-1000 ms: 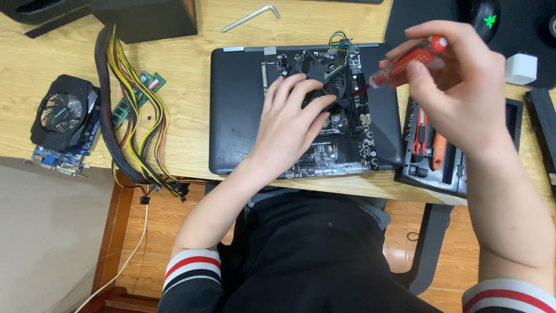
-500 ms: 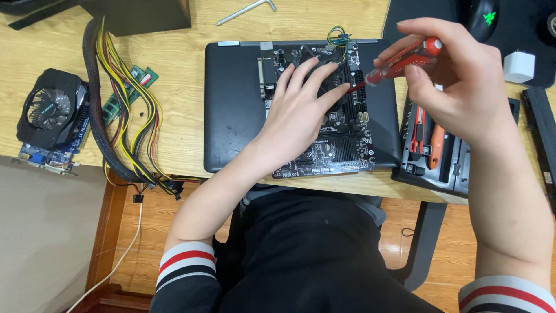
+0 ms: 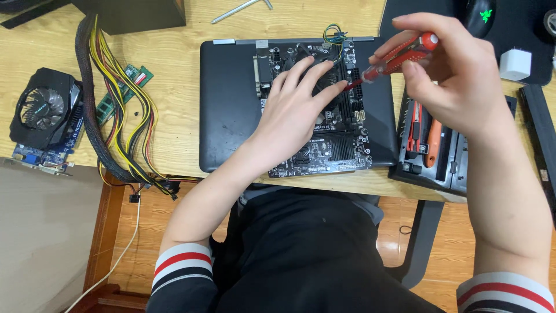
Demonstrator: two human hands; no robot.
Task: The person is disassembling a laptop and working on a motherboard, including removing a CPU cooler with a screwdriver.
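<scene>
A black motherboard (image 3: pixel 330 148) lies on a closed black laptop (image 3: pixel 229 104) on the wooden desk. My left hand (image 3: pixel 295 110) rests flat on the board, fingers spread over its cooler and hiding it. Up at the board's right edge, my right hand (image 3: pixel 452 81) holds a red-handled screwdriver (image 3: pixel 399 57), tilted with its tip down toward the board's upper right part. A bundle of coloured wires (image 3: pixel 333 32) sits at the board's top edge.
A black tool case (image 3: pixel 431 148) with red and orange tools lies right of the laptop. A graphics card (image 3: pixel 40 122), memory sticks (image 3: pixel 124 87) and a cable bundle (image 3: pixel 116 116) lie left. A hex key (image 3: pixel 240 10), mouse (image 3: pixel 480 14) and white adapter (image 3: pixel 514 64) are at the back.
My left hand has spread its fingers flatter over the board's cooler. The right hand with the screwdriver stays at the board's right edge, barely moved.
</scene>
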